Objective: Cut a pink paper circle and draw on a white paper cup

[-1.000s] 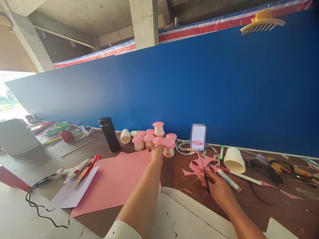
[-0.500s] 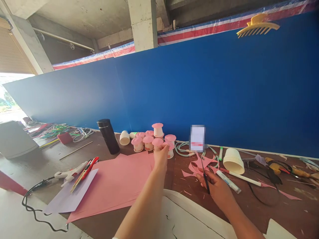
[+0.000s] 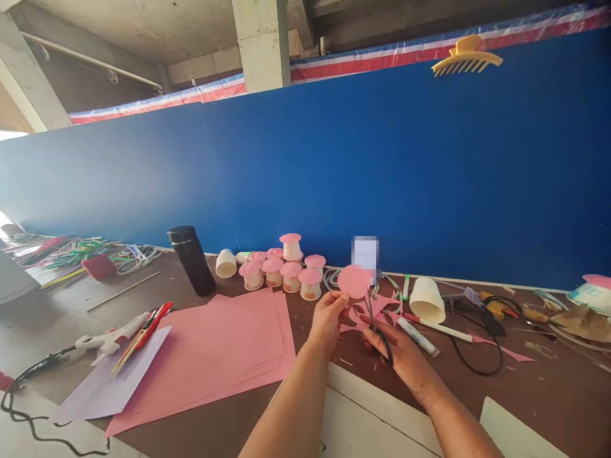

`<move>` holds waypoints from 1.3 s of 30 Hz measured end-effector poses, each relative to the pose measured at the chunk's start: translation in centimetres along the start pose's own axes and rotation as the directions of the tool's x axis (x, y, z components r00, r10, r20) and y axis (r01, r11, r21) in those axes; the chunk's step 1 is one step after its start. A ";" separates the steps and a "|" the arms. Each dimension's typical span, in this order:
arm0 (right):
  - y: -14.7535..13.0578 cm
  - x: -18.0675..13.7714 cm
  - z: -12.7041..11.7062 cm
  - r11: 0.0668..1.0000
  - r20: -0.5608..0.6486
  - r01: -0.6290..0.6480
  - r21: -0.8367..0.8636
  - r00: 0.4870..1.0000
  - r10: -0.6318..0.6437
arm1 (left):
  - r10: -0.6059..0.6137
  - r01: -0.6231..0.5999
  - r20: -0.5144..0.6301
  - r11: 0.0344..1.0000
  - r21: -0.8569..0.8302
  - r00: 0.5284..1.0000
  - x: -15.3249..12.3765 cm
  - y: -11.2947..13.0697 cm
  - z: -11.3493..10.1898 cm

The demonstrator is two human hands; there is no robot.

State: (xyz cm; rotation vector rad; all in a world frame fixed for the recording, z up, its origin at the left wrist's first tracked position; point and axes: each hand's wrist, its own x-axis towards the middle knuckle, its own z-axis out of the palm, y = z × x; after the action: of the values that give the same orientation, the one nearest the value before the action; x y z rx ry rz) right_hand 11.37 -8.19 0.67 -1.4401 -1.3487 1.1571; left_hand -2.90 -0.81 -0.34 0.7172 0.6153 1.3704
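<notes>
My left hand (image 3: 328, 316) pinches a round pink paper disc (image 3: 354, 280) and holds it up over the brown table (image 3: 525, 394). My right hand (image 3: 398, 350) grips black-handled scissors (image 3: 375, 324), blades pointing up toward the disc's lower edge. Pink paper offcuts (image 3: 377, 310) lie under both hands. Just beyond the left hand stands a cluster of small white cups with pink paper tops (image 3: 281, 270). A stack of pink paper sheets (image 3: 214, 353) lies to the left.
A black flask (image 3: 191, 259), a glue gun (image 3: 112, 337) with its cord, a red-handled cutter (image 3: 146, 326) and a lilac sheet (image 3: 109, 381) sit left. Stacked white cups (image 3: 426, 299), markers (image 3: 420, 336), cables and tools lie right. A blue board (image 3: 382, 178) walls the back.
My left hand drew back from the pink-topped cups and now holds a pink disc up by the scissors. The view swung to the right. The right hand shifted slightly left.
</notes>
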 end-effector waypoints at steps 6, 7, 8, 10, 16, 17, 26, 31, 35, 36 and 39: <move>-0.5 -0.4 -0.4 0.998 -0.010 0.012 -0.060 1.000 -0.013 | -0.029 0.029 -0.016 1.000 0.010 0.999 -0.4 0.4 0.2; -0.6 -0.5 -0.5 0.997 -0.008 0.014 -0.072 1.000 -0.015 | -0.025 0.025 -0.017 0.999 0.019 1.000 -0.3 0.4 0.2; -0.6 -0.5 -0.5 0.997 -0.011 0.018 -0.079 1.000 -0.019 | -0.019 0.019 -0.019 0.999 0.030 1.000 -0.3 0.5 0.2; -0.6 -0.5 -0.6 0.996 -0.015 0.023 -0.088 1.000 -0.024 | -0.002 0.004 -0.020 0.999 0.054 1.000 -0.2 0.6 0.2; -0.2 -0.2 -0.7 0.996 -0.001 0.023 -0.090 1.000 -0.023 | 0.036 -0.033 -0.012 0.981 0.192 0.999 -0.1 0.3 0.0; -0.2 -0.2 -0.6 0.996 0.000 0.024 -0.085 1.000 -0.024 | 0.042 -0.039 -0.012 0.978 0.207 0.999 -0.1 0.2 0.0; 0.1 0.0 -0.5 1.000 0.025 -0.001 0.004 1.000 0.001 | 0.047 -0.033 -0.051 0.968 0.249 0.998 0.2 0.2 0.0; 0.6 0.3 -0.6 1.000 0.013 -0.002 -0.010 1.000 0.002 | 0.053 -0.043 -0.031 0.962 0.270 0.998 0.1 0.4 0.2; 0.1 0.1 -0.6 0.999 -0.004 -0.020 -0.027 1.000 0.020 | 0.046 -0.040 -0.014 0.955 0.293 0.999 -0.1 0.4 0.2; 0.0 0.1 -0.6 0.999 -0.009 -0.023 -0.028 1.000 0.022 | 0.043 -0.038 -0.013 0.954 0.296 0.999 -0.1 0.5 0.2; -0.1 0.0 -0.6 0.999 -0.027 -0.023 -0.037 0.999 0.022 | 0.031 -0.027 -0.008 0.955 0.294 0.999 -0.1 0.5 0.2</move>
State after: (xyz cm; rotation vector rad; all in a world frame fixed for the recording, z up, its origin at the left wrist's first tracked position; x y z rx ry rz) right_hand 11.90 -8.14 0.94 -1.4959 -1.3452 1.1294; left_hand -3.11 -0.91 0.12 0.9597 0.8330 1.3245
